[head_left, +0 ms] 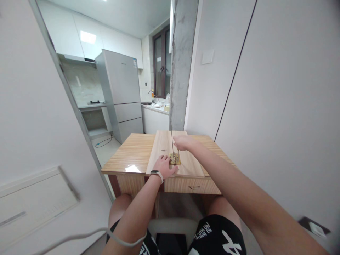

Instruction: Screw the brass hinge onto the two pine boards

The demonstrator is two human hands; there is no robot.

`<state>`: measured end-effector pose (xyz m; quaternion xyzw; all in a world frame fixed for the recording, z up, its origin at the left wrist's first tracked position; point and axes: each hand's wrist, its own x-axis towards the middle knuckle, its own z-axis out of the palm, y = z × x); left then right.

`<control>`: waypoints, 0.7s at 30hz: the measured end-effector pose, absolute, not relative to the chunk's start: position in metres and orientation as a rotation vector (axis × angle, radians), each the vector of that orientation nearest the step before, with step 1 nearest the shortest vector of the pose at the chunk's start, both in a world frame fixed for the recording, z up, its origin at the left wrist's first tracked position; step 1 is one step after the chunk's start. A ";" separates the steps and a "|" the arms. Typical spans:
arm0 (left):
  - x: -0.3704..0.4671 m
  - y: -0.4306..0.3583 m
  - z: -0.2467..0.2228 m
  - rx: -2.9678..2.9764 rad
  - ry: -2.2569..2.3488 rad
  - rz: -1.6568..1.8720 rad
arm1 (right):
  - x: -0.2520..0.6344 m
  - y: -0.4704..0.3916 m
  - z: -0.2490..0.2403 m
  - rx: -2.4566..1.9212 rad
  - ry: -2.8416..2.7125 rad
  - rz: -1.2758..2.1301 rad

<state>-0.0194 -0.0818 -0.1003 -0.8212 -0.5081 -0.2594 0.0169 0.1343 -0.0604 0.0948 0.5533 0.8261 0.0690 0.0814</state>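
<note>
A brass hinge point(172, 159) lies flat across the seam between two pale wooden boards, the left board point(159, 141) and the right board point(192, 166). My left hand point(164, 166) rests on the boards with fingers apart, its fingertips and thumb at the hinge's left and near edges. Above the hinge's right leaf, my right hand point(183, 142) is closed around a screwdriver point(178, 154). Its thin shaft points down onto the leaf, and the fist hides the handle. A few small dark screws point(164, 150) lie on the left board.
Under the boards stands a striped wooden desk point(127, 152) with a drawer point(183, 185) facing my knees. A white wall point(265, 88) rises close on the right. Beyond the desk are a grey refrigerator point(124, 78) and a kitchen counter point(156, 115). A pale cable point(90, 233) crosses at lower left.
</note>
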 end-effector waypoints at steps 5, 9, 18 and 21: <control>-0.019 -0.083 -0.099 -2.554 -1.581 -0.809 | 0.131 -0.062 0.096 1.658 2.444 0.137; -0.020 -0.083 -0.098 -2.563 -1.603 -0.797 | 0.134 -0.062 0.098 1.599 2.451 0.283; -0.020 -0.083 -0.098 -2.563 -1.595 -0.788 | 0.146 -0.070 0.110 1.583 2.462 0.414; -0.020 -0.084 -0.097 -2.576 -1.607 -0.779 | 0.146 -0.069 0.110 1.566 2.479 0.426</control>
